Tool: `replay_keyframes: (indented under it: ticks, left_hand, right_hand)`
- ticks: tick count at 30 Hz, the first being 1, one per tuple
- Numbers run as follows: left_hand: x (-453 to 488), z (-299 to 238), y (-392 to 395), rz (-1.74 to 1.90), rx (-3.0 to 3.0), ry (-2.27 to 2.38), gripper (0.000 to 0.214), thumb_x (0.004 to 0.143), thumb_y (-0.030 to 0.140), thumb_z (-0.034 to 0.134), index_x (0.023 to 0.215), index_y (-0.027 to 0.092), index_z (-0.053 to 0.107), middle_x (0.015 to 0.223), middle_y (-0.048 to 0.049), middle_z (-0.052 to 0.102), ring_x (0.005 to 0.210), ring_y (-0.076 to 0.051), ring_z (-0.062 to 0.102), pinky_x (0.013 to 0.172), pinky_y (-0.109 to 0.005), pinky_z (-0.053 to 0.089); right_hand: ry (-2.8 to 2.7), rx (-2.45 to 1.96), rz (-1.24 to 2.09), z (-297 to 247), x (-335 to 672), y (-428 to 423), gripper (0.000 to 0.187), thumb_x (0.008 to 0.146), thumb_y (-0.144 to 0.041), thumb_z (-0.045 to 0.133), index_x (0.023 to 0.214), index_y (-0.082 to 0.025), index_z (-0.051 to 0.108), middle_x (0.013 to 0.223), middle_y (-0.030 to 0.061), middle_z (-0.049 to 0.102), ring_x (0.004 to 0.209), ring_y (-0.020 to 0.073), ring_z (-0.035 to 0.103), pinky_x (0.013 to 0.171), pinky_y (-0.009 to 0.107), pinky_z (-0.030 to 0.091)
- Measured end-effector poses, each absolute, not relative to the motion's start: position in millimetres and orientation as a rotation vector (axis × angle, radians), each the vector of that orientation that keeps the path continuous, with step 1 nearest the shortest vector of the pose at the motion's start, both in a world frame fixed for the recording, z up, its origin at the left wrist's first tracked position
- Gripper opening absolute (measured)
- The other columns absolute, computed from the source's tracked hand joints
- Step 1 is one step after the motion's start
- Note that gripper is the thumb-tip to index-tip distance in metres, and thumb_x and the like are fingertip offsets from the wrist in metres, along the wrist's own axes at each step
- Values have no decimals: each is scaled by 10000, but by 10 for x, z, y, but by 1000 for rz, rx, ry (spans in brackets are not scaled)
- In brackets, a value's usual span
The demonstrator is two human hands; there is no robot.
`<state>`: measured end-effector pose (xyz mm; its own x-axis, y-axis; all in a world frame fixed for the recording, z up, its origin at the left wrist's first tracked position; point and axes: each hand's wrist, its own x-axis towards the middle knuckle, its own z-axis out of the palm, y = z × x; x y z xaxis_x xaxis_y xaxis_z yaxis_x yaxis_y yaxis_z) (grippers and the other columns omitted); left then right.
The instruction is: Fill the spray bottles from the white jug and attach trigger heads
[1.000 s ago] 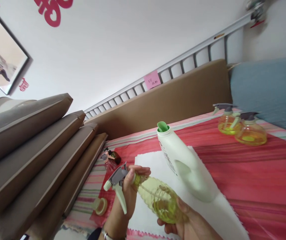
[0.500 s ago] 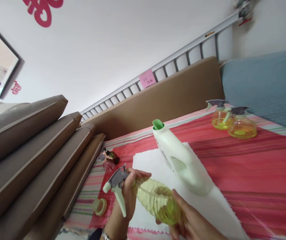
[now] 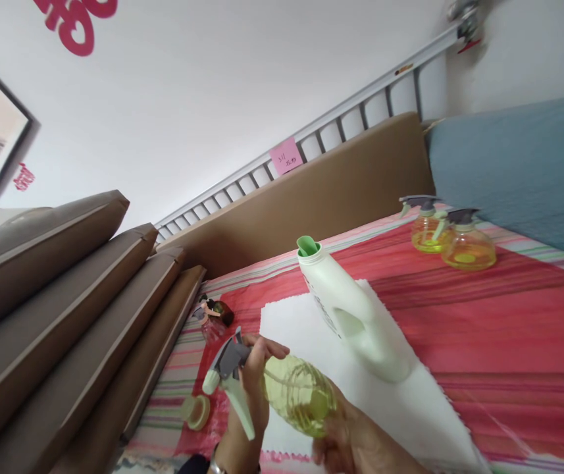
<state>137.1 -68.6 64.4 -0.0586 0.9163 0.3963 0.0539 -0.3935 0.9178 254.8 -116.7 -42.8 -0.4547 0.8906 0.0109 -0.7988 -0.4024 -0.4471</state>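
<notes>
Item: yellow spray bottle (image 3: 296, 401), held sideways above the near edge of the bed (image 3: 509, 316). My left hand (image 3: 249, 395) is wrapped round its neck under the grey trigger; my right hand (image 3: 355, 444) cups its base. Behind it: white jug (image 3: 351, 316) on white cloth (image 3: 291, 322).

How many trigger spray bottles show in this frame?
3: the held bottle in left hand and right hand; a yellow bottle and orange bottle far right. The pinkish item by the cushions may be another.
</notes>
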Motion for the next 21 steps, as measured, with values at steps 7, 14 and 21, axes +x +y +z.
replay_keyframes:
  ticks: [7, 14, 21]
  left_hand:
    - [1305, 621, -671, 1464, 1304, 934, 253, 800, 319, 531, 582, 191, 514, 568, 0, 593, 648, -197, 620, 708, -332, 481]
    - [1324, 656, -636, 1415, 1262, 927, 256, 801, 326, 528, 589, 181, 520, 588, -16, 621, 663, -197, 623, 728, -335, 485]
    - [1333, 606, -660, 1546, 1280, 943, 266, 796, 319, 538, 568, 183, 519, 557, 7, 572, 628, -186, 618, 701, -327, 495]
  right_hand:
    - [-470, -324, 2178, -416, 2528, -1185, 628, 796, -654, 479, 1168, -152, 538, 661, 58, 680, 409, 83, 554, 358, 130, 392]
    - [-493, -259, 2184, -454, 2526, -1143, 627, 732, -651, 574, 1040, -108, 626, 632, 72, 686, 263, 10, 365, 279, 114, 287]
    - [-407, -309, 2073, -407, 2511, -1179, 597, 693, -555, 688, 1158, -203, 565, 761, 40, 711, 506, 110, 615, 436, 168, 462]
